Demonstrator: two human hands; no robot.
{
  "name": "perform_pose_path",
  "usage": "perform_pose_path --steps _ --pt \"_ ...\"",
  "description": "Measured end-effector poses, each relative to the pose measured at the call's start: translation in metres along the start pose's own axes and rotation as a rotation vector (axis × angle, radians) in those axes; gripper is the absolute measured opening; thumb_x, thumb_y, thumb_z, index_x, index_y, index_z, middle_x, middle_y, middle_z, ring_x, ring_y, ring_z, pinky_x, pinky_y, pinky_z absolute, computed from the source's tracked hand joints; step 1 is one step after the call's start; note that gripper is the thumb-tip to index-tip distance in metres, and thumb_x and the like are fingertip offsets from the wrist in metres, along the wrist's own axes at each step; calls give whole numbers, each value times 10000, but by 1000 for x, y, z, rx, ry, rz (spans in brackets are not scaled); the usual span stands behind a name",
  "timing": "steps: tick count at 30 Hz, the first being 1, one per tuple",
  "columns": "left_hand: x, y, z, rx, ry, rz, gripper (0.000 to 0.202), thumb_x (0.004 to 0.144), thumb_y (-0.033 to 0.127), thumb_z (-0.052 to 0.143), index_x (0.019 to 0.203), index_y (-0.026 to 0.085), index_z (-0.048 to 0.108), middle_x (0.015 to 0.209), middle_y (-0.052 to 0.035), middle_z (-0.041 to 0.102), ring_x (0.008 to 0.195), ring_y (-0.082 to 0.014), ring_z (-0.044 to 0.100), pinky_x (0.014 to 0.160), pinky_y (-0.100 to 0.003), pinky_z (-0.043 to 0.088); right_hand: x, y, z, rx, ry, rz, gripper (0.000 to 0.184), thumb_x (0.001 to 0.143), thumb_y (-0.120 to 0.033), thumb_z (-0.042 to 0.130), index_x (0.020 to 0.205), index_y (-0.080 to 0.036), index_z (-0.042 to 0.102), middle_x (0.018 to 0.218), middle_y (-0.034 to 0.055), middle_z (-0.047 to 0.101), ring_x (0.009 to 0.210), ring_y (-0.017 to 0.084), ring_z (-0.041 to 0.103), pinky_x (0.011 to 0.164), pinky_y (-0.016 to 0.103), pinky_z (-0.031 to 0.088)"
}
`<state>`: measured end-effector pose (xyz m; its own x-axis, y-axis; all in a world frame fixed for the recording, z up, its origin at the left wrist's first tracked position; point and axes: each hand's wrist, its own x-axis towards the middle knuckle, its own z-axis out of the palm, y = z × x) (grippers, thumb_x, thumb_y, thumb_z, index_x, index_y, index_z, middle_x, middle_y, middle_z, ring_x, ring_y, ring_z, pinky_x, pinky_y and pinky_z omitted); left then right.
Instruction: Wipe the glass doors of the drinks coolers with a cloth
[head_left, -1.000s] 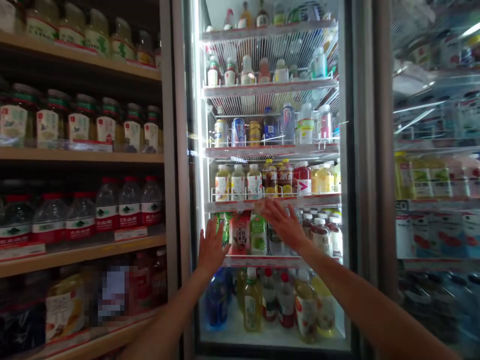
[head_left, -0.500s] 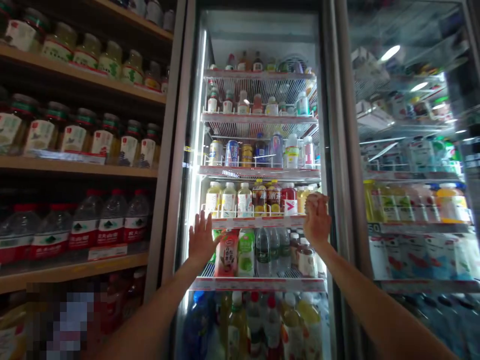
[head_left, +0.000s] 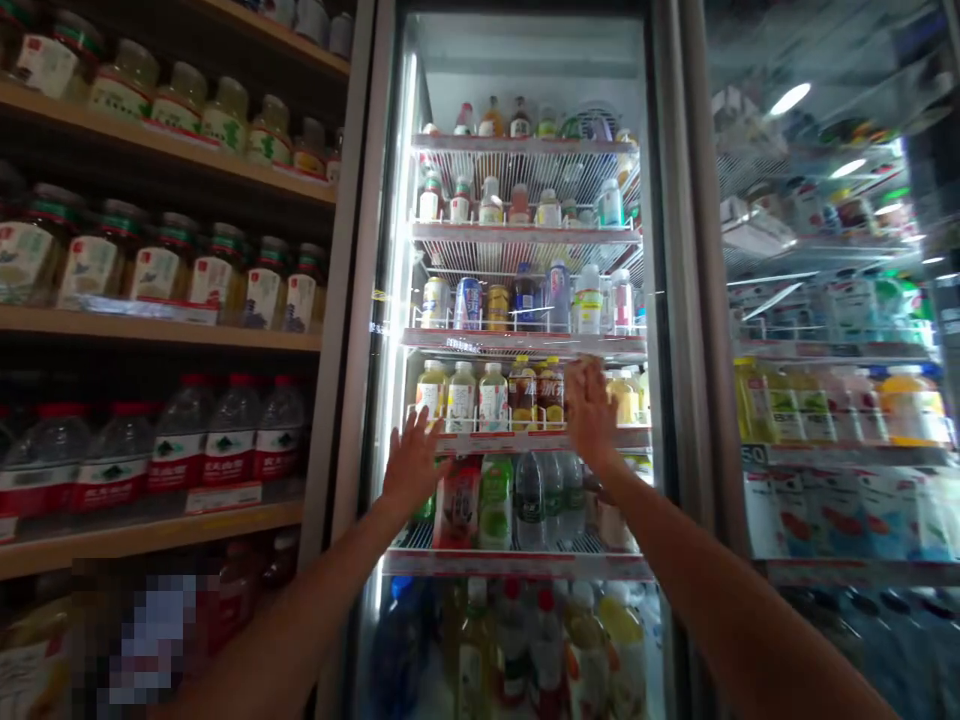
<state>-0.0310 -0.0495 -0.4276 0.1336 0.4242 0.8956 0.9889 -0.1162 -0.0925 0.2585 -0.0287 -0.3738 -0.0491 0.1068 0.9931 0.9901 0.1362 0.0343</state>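
A lit glass-door drinks fridge stands in front of me. My left hand is open, fingers spread, flat against the glass at the left, beside a pink carton and a green one. My right hand is open with fingers pointing up, in front of the shelf of yellow and brown drink bottles. It covers a bottle there. Neither hand holds anything that I can see. Whether the right hand touches the glass is unclear.
Wooden shelves on the left carry glass jars and large water bottles. A second glass-door fridge with bottles stands to the right. More bottles fill the fridge's bottom shelf.
My right hand has moved left from the door's right edge to the middle of the bottle shelf, and its fingers have straightened. The left hand rose slightly on the glass.
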Motion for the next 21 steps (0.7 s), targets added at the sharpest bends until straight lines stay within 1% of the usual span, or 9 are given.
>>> perform_pose_path --steps 4,6,9,11,13,16,18,19,21 --pt "13 1 -9 -4 -14 31 579 820 378 514 1347 183 376 1472 -112 247 1365 -285 201 1086 -510 223 -8 -36 3 56 -166 -534 632 780 -34 400 1306 -382 415 1436 -45 352 1348 175 246 1081 454 218" --pt "16 -1 -12 1 -43 -14 588 821 366 506 1357 175 356 1473 -104 246 1366 -288 194 1082 -520 228 4 -39 0 74 -128 -470 601 800 -44 370 1313 -354 415 1453 -13 321 1347 205 249 1062 511 219" --pt "15 -4 -14 2 -65 -40 610 827 357 490 1375 156 315 1477 -115 231 1368 -282 189 1074 -518 248 38 -38 -1 113 18 -3 527 819 -99 358 1325 -227 427 1478 108 241 1347 317 215 993 614 243" --pt "13 -4 -14 -4 -68 -30 620 828 377 485 1375 144 311 1479 -134 213 1367 -290 190 1063 -511 270 54 -51 3 140 28 104 524 812 -115 375 1326 -201 430 1475 126 239 1350 342 192 983 628 247" --pt "10 -5 -16 -11 -81 -9 613 828 389 483 1368 149 321 1478 -134 218 1364 -294 197 1058 -511 276 55 -79 7 152 -43 -47 546 803 -89 383 1325 -242 430 1469 76 275 1362 302 181 1021 598 233" --pt "5 -16 -19 -7 -103 -8 580 832 362 479 1352 145 342 1471 -129 246 1357 -275 229 1072 -499 252 46 -122 10 135 -219 -498 556 812 -50 372 1298 -310 447 1456 -16 313 1370 217 184 1086 525 192" --pt "1 -30 -20 -1 -106 -82 576 827 351 485 1341 125 353 1462 -146 264 1346 -272 260 1072 -487 258 48 -138 8 127 -280 -679 583 818 -28 357 1309 -335 418 1463 -49 295 1370 192 187 1102 513 168" --pt "-2 -39 -20 3 -108 -125 580 824 352 488 1335 110 358 1455 -161 275 1338 -279 276 1064 -483 273 54 -143 7 129 -272 -662 603 819 -16 345 1327 -337 388 1472 -50 274 1372 195 180 1100 529 161" --pt "-8 -55 -18 11 -116 -179 582 821 357 487 1323 90 364 1440 -184 295 1323 -288 305 1042 -479 308 73 -150 5 138 -219 -465 603 824 -9 327 1352 -300 357 1485 -6 246 1376 241 158 1070 592 163"
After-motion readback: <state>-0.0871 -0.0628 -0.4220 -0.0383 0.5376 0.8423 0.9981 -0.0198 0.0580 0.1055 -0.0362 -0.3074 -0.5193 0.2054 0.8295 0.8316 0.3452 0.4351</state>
